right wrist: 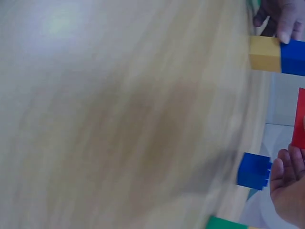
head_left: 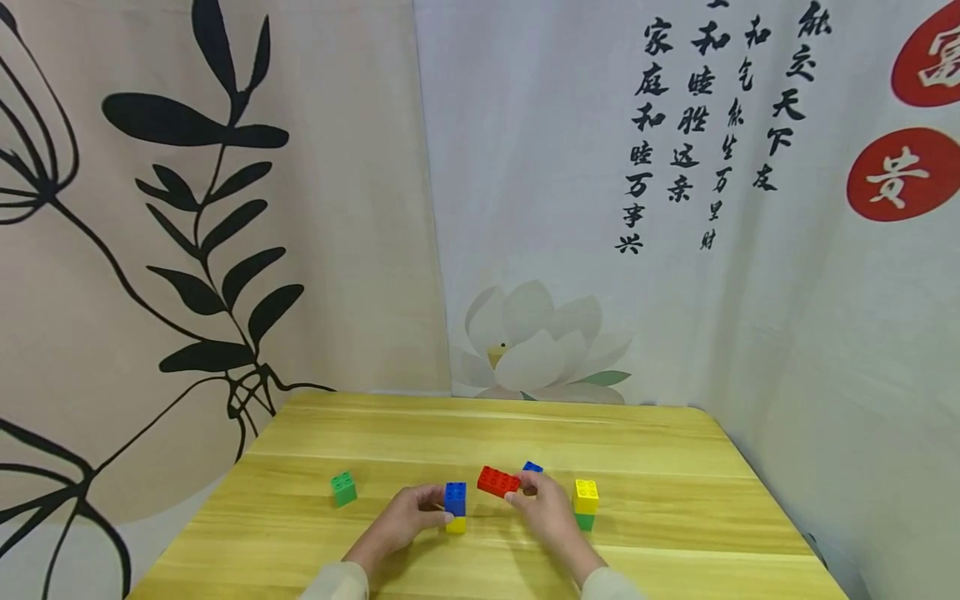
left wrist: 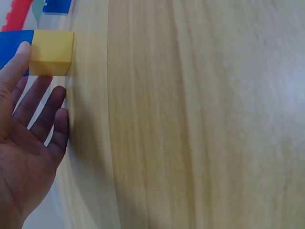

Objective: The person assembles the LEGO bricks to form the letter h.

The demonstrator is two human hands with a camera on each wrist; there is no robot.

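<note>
A: Head view vs. wrist views, what differs?

B: Head view gives the full layout: my left hand [head_left: 406, 518] steadies the blue brick [head_left: 454, 498], which is stacked on a yellow brick [head_left: 456, 525] near the table [head_left: 450, 433] front-centre. My right hand [head_left: 543, 507] pinches the red brick [head_left: 498, 481], raised just right of that stack. The left wrist view shows only the stack's side and my thumb [left wrist: 16, 62] on the blue; other fingers straight, spread.

A: Surroundings, obstructions?

B: Green brick [head_left: 343, 488] well apart to the left. Yellow-on-green stack [head_left: 585, 503] just right of my right hand. Second blue brick [head_left: 532, 467] behind that hand, partly hidden; the right wrist view shows it whole.

A: Grip state?

B: Left grip: thumb and fingers pinch the blue brick. Right grip: grasping the red brick. Both forearms come in from the near edge, palms facing inward.
</note>
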